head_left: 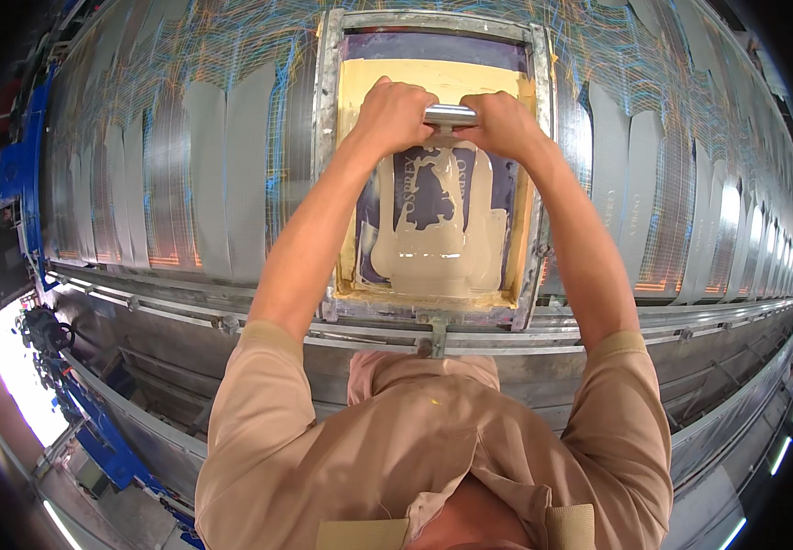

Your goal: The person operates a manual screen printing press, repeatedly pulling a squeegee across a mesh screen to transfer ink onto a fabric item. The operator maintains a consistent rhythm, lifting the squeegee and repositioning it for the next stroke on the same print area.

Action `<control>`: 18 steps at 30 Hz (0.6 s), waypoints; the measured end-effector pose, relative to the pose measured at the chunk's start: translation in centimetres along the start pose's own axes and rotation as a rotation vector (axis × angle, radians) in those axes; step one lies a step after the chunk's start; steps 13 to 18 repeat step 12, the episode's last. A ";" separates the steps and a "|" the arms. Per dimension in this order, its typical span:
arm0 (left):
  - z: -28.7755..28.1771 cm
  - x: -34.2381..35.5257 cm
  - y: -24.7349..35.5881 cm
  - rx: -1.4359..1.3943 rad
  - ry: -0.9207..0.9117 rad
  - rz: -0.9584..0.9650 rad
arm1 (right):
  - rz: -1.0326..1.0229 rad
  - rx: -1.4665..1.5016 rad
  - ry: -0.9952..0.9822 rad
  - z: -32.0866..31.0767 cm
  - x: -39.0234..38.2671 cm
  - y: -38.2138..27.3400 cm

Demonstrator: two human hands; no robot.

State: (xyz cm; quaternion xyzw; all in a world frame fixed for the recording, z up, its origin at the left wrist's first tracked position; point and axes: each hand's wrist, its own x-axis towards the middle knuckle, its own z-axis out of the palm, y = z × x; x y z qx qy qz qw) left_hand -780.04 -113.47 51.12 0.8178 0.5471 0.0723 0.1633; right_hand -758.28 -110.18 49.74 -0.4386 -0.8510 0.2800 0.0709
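Both my hands are closed on a metal-handled squeegee (pixel 451 115), one at each end of its bar. My left hand (pixel 394 115) grips its left end, and my right hand (pixel 504 126) the right one. The squeegee is over the far half of a screen-printing frame (pixel 326 119) with metal sides. Beige ink (pixel 429 273) lies thick on the near part of the mesh and runs up both sides. Between them a dark purple patch of mesh (pixel 428 209) carries a figure and lettering. The squeegee's blade is mostly hidden by my hands.
A long table under the frame holds rows of grey cut pieces (pixel 206 174) on both sides, over a surface marked with coloured lines. Metal rails (pixel 259 323) run along its near edge, with a bracket (pixel 437 337) below the frame. Blue machine parts (pixel 32 174) stand far left.
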 end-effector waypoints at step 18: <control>3.9 -18.6 9.2 -0.009 -0.107 -0.026 | -0.009 -0.015 -0.101 6.7 -17.8 -8.7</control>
